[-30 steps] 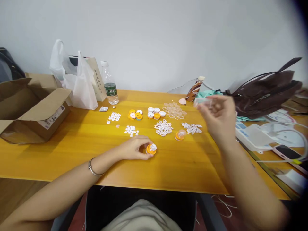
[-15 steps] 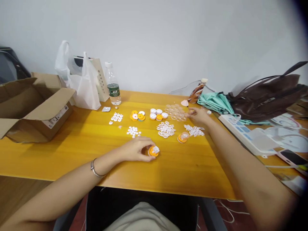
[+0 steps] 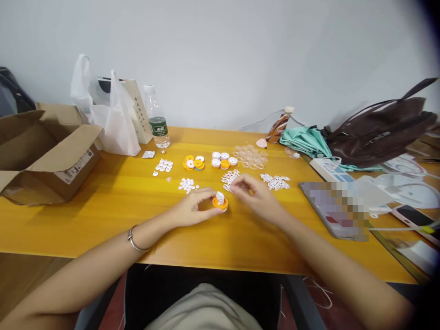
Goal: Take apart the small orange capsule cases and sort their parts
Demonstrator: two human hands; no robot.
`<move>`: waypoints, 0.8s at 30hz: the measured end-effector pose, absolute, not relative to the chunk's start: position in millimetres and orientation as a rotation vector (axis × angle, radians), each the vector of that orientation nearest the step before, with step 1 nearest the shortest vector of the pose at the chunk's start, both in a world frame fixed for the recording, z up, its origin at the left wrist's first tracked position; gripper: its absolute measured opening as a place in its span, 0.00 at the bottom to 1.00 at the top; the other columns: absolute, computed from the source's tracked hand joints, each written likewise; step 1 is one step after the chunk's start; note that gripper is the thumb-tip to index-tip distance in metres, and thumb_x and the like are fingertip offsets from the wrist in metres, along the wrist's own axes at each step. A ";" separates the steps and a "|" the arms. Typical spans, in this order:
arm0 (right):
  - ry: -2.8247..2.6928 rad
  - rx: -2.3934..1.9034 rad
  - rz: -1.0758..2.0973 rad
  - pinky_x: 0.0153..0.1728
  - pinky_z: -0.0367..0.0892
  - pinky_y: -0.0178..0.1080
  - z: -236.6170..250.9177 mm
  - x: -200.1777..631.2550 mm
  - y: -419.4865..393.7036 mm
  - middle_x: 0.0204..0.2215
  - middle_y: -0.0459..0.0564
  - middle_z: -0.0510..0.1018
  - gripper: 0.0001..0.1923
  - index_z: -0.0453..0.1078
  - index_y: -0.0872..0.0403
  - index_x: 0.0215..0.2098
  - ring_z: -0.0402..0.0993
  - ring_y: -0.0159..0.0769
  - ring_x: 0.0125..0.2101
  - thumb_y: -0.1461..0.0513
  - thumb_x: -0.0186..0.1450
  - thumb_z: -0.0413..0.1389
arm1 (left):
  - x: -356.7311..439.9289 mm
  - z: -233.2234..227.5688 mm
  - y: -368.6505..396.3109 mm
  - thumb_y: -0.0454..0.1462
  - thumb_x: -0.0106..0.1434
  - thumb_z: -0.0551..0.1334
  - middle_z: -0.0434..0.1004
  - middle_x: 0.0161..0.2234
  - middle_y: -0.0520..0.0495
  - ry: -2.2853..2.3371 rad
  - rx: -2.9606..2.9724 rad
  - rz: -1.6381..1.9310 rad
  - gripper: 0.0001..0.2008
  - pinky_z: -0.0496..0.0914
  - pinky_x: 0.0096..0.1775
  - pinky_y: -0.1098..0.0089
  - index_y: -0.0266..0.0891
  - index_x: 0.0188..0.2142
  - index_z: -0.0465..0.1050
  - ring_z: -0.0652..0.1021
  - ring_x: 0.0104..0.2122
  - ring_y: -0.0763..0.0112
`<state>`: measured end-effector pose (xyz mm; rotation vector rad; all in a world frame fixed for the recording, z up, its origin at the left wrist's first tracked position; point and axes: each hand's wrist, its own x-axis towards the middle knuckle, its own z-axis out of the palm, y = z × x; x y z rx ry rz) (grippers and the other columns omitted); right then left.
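Observation:
My left hand (image 3: 192,209) is closed round a small round orange-and-white base (image 3: 220,205) on the table, with a white openwork piece (image 3: 220,197) standing on top. Just right of it hovers my right hand (image 3: 259,198), its fingers pinched together; whatever they hold, if anything, is too small to make out. Behind that hand lies a pile of white openwork pieces (image 3: 228,178), partly covered. A trace of orange shows behind its fingers. Further back are clear domes (image 3: 250,157) and several white and orange round bases (image 3: 224,163).
White discs (image 3: 187,185), small white caps (image 3: 163,166), orange-and-white rings (image 3: 193,162) and more openwork pieces (image 3: 276,182) lie about. A cardboard box (image 3: 48,160), plastic bag (image 3: 113,121) and water bottle (image 3: 158,121) stand left. A tablet (image 3: 330,211), power strip (image 3: 326,169) and brown bag (image 3: 374,137) are right.
My right hand has come from beside the clear domes toward my left hand. The held base has shifted slightly up. The tablet, covered by my right arm before, now shows.

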<state>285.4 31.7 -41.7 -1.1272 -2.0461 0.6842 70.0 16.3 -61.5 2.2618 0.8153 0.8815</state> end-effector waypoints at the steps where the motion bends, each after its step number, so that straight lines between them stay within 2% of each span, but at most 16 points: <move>1: -2.068 -1.099 0.681 0.29 0.62 0.34 -45.5 273.3 20.4 0.27 0.45 0.70 0.11 0.65 0.53 0.34 0.64 0.30 0.27 0.55 0.59 0.55 | 70.3 -62.1 15.9 0.43 0.59 0.59 0.73 0.32 0.48 0.834 2.280 0.923 0.12 0.65 0.37 0.71 0.36 0.38 0.71 0.71 0.32 0.72; 5: -2.048 -1.020 0.565 0.29 0.61 0.34 -57.2 253.0 3.8 0.25 0.45 0.67 0.08 0.65 0.54 0.30 0.63 0.30 0.28 0.57 0.61 0.55 | 71.1 -65.4 14.9 0.42 0.58 0.60 0.72 0.29 0.49 0.894 2.369 0.971 0.12 0.64 0.35 0.72 0.37 0.37 0.72 0.71 0.29 0.73; 8: -2.058 -0.934 0.491 0.30 0.61 0.34 -61.0 255.1 5.5 0.26 0.46 0.67 0.06 0.66 0.54 0.30 0.64 0.31 0.29 0.60 0.63 0.52 | 71.5 -68.2 15.6 0.42 0.59 0.59 0.73 0.30 0.49 0.889 2.367 0.930 0.12 0.64 0.34 0.73 0.38 0.40 0.72 0.71 0.29 0.73; 11: -2.018 -0.870 0.419 0.31 0.63 0.35 -59.9 257.2 4.3 0.27 0.47 0.68 0.03 0.65 0.54 0.33 0.65 0.32 0.29 0.62 0.63 0.52 | 71.3 -72.2 17.4 0.42 0.60 0.58 0.74 0.33 0.47 0.813 2.402 0.822 0.15 0.65 0.36 0.72 0.38 0.44 0.71 0.73 0.32 0.71; 15: -1.900 -0.854 0.286 0.35 0.64 0.38 -53.0 254.6 -0.7 0.29 0.48 0.70 0.02 0.65 0.53 0.35 0.67 0.33 0.32 0.63 0.63 0.51 | 72.9 -77.3 18.1 0.44 0.58 0.60 0.75 0.34 0.44 0.720 2.564 0.719 0.17 0.64 0.42 0.68 0.37 0.45 0.71 0.74 0.36 0.67; 17: -1.864 -0.849 0.386 0.36 0.65 0.38 -51.9 251.9 -1.8 0.29 0.48 0.71 0.03 0.65 0.52 0.34 0.68 0.33 0.32 0.61 0.62 0.53 | 74.0 -77.9 18.0 0.45 0.58 0.60 0.75 0.37 0.43 0.742 2.554 0.733 0.18 0.65 0.43 0.67 0.38 0.45 0.71 0.74 0.38 0.66; 22: -1.586 -0.812 1.071 0.37 0.69 0.37 -50.9 246.8 0.4 0.29 0.46 0.75 0.09 0.64 0.52 0.34 0.73 0.31 0.31 0.57 0.59 0.57 | 71.3 -77.4 20.7 0.42 0.56 0.61 0.73 0.43 0.42 0.783 2.570 0.665 0.18 0.65 0.46 0.65 0.40 0.46 0.71 0.73 0.44 0.62; 24: -1.468 -0.794 1.233 0.37 0.69 0.36 -45.7 246.7 0.7 0.28 0.45 0.76 0.10 0.65 0.52 0.33 0.74 0.30 0.30 0.56 0.57 0.58 | 69.4 -78.0 22.1 0.41 0.55 0.62 0.73 0.43 0.43 0.806 2.600 0.630 0.16 0.65 0.46 0.65 0.40 0.44 0.72 0.72 0.43 0.63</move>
